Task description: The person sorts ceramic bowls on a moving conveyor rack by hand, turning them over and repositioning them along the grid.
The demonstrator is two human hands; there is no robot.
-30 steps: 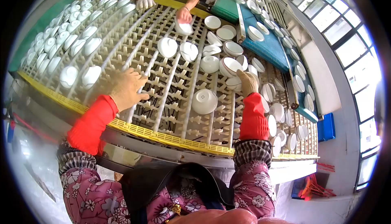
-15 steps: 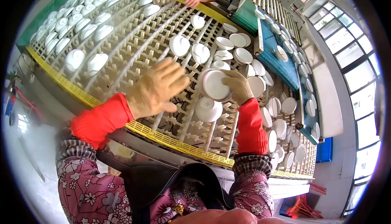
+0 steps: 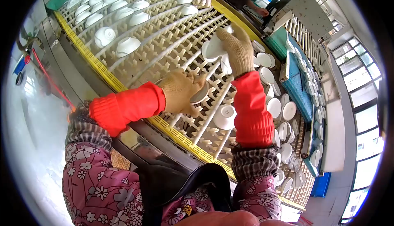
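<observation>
My left hand (image 3: 180,91), in a tan knit glove, is closed over a white bowl (image 3: 200,94) above the pegged rack. Part of the bowl is hidden behind the fingers. Farther up, my right hand (image 3: 239,50), gloved alike, grips a white bowl (image 3: 211,49) by its side. Another white bowl (image 3: 225,64) shows just below that hand, partly covered. Nearer to me, an upside-down white bowl (image 3: 225,117) rests on the pegs between my forearms.
The pegged conveyor rack (image 3: 164,49) has a yellow edge (image 3: 164,128) and rows of overturned bowls (image 3: 119,12) at the far left. Loose bowls (image 3: 283,131) crowd its right side. Beyond lies a blue belt (image 3: 296,94) with bowls. Across the rack is a co-worker's gloved hand (image 3: 202,0).
My right hand has moved up and away to a bowl farther along the rack. My left hand, earlier open, has closed on a bowl. The view has shifted.
</observation>
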